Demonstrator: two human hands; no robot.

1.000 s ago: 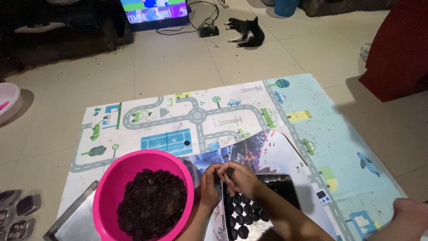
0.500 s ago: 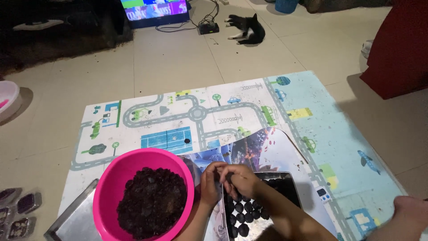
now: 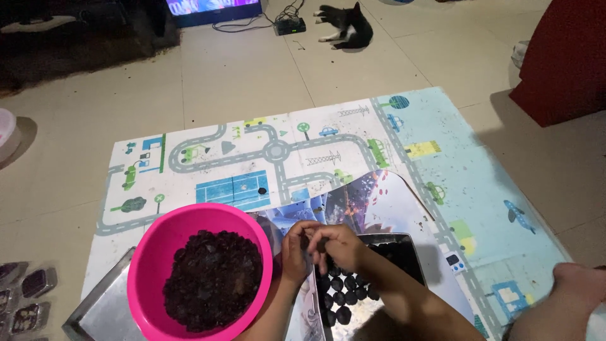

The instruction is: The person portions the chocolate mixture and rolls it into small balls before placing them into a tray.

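- The right hand (image 3: 338, 246) is curled, fingertips pinched together over the near-left corner of the dark tray (image 3: 379, 278); whether anything sits between the fingertips cannot be told.
- The left hand (image 3: 295, 249) is just left of the tray, touching the right hand, fingers bent in a loose half-closed cup; what it holds, if anything, is hidden.
- The tray lies under both wrists and carries rows of small dark balls (image 3: 344, 297) packed close together.
- A pink bowl (image 3: 148, 265) stands just left of the tray, filled with a dark crumbly mass (image 3: 213, 278).
- A flat metal sheet (image 3: 104, 312) lies under the bowl, farther left of the tray.
- Glossy printed paper (image 3: 372, 199) spreads beneath the tray and beyond its far edge.
- A play mat with roads (image 3: 252, 151) lies under it all.
- A black-and-white cat (image 3: 347, 24) lies on the floor, well beyond the tray.
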